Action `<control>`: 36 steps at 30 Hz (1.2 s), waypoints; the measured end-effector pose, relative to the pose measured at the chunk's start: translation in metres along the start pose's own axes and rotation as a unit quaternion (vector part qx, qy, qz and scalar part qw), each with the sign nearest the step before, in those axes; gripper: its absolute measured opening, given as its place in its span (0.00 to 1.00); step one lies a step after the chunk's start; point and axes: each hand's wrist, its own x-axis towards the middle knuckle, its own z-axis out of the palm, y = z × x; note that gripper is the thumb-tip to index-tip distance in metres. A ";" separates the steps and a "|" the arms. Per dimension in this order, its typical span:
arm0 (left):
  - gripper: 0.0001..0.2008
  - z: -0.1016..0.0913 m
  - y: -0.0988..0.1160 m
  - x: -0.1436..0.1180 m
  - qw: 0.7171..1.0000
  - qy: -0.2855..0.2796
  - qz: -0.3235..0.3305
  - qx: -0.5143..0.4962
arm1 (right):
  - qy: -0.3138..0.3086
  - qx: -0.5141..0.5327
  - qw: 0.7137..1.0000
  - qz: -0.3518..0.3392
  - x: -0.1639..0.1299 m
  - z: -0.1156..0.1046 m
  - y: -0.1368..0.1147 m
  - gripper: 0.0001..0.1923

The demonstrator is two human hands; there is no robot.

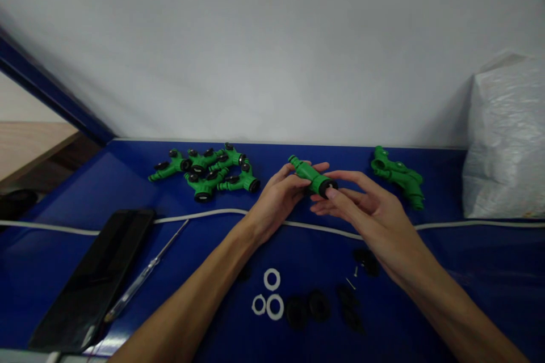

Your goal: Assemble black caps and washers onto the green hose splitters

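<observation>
While I look down at the blue table, my left hand holds a green plastic hose connector with a black ring at its end, with fingers closed around its body. My right hand is at the black end, its fingers mostly stretched, and the thumb tip touches the ring. The connector is above the table, tilted, between both hands. Behind on the left lies a heap of similar green connectors, and two more green parts are on the right. A white cable crosses the table. Near me lie three white rings, some black round pieces, a thin screwdriver and a black phone.
</observation>
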 end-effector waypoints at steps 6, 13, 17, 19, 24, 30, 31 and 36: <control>0.11 -0.004 -0.001 0.001 0.999 0.021 -0.018 0.036 | 0.026 -0.024 0.999 -0.039 0.001 -0.002 0.002 0.18; 0.15 -0.004 -0.007 0.002 0.995 0.073 -0.050 0.039 | 0.038 -0.057 0.996 -0.063 0.001 -0.002 0.002 0.15; 0.17 -0.004 -0.007 0.002 0.996 0.065 -0.053 0.040 | 0.051 -0.077 0.993 -0.068 0.001 -0.001 0.002 0.15; 0.16 -0.004 -0.008 0.002 0.996 0.060 -0.050 0.050 | 0.049 -0.081 0.993 -0.066 0.001 -0.001 0.003 0.15; 0.17 -0.006 -0.009 0.002 0.995 0.050 -0.039 0.080 | 0.046 -0.086 0.994 -0.053 0.001 -0.002 0.004 0.15; 0.20 -0.006 -0.008 0.000 0.996 0.037 -0.026 0.079 | 0.046 -0.093 0.992 -0.066 0.002 -0.003 0.007 0.12; 0.20 -0.006 -0.008 0.000 0.996 0.038 -0.026 0.079 | 0.043 -0.093 0.993 -0.067 0.002 -0.004 0.007 0.12; 0.21 -0.004 -0.007 -0.001 0.996 0.042 -0.028 0.076 | 0.023 -0.082 0.995 -0.057 0.002 -0.005 0.007 0.12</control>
